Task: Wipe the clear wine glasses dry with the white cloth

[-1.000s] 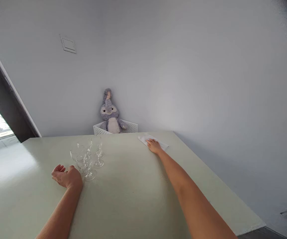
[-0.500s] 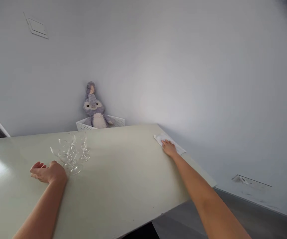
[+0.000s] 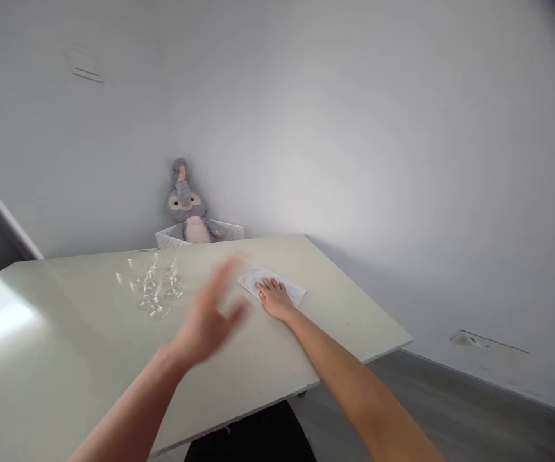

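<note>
My right hand [image 3: 275,299] lies flat with its fingers spread on a folded white cloth [image 3: 297,294], pressing it against the tabletop. The cloth rests on the pale table [image 3: 354,308] near its middle. Raised over the table to the left of the cloth, my left hand [image 3: 212,321] is smeared by motion. Its thumb and fingers stand apart and nothing is between them. Several clear stemmed glasses [image 3: 154,282] stand upright in a group to the left of that hand, apart from it.
A purple plush toy [image 3: 185,205] sits in a white perforated basket [image 3: 231,231] behind the table's far edge. Plain walls meet in the corner beyond. A black seat [image 3: 253,436] shows below the table's near edge, with grey floor [image 3: 431,391] at right.
My right hand has slid the cloth leftward from the table's right edge. My left hand has left its place beside the glasses and swung right, towards the cloth. The view has shifted slightly.
</note>
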